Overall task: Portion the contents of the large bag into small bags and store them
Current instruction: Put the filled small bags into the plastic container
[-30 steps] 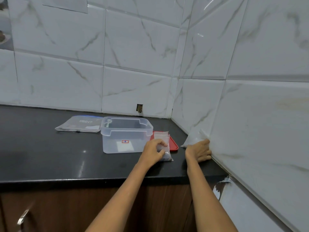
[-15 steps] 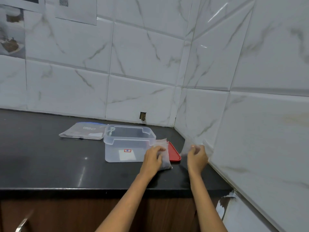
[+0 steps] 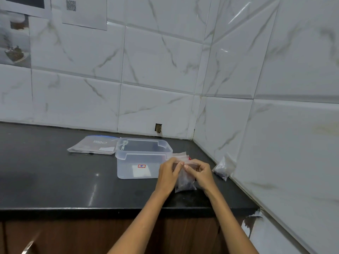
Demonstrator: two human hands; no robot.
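A black counter [image 3: 55, 180] holds a flat large bag [image 3: 91, 145] and clear box [image 3: 141, 160] left of the hands. Left hand [image 3: 167, 175] and right hand [image 3: 200, 172] pinch a small bag's [image 3: 184, 182] top. An uneven seal could spill its dark contents.

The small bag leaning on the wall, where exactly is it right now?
In the head view, the small bag stands on the black counter at the far right, propped against the right-hand tiled wall, just right of both hands.
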